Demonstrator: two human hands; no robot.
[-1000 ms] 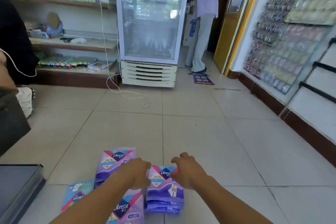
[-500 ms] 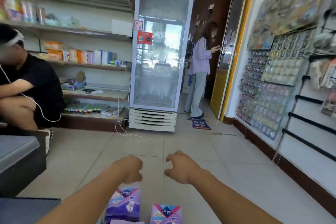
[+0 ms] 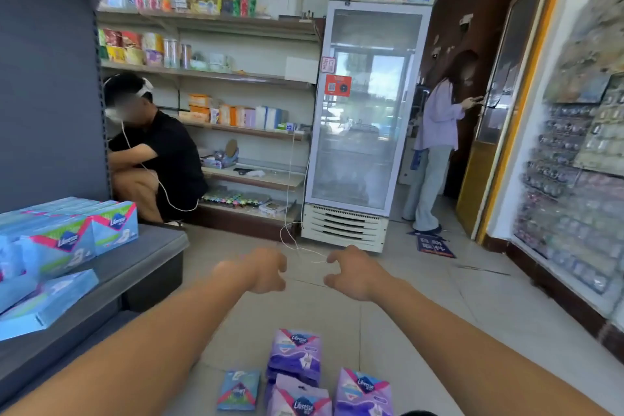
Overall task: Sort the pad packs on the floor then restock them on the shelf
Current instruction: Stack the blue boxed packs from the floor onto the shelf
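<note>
Hands reach forward empty: left hand (image 3: pixel 266 269) and right hand (image 3: pixel 351 272) hang with fingers loosely curled, gripping nothing. Purple pad packs (image 3: pixel 299 356) and a blue pack (image 3: pixel 239 389) lie on the floor (image 3: pixel 456 314) below; blue packs (image 3: pixel 114 224) sit on the grey shelf (image 3: pixel 148 253) at left.

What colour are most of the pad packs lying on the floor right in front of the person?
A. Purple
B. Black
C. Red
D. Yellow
A. Three purple packs lie on the floor tiles with just one small blue pack beside them, while the left hand and right hand hang empty above.
</note>
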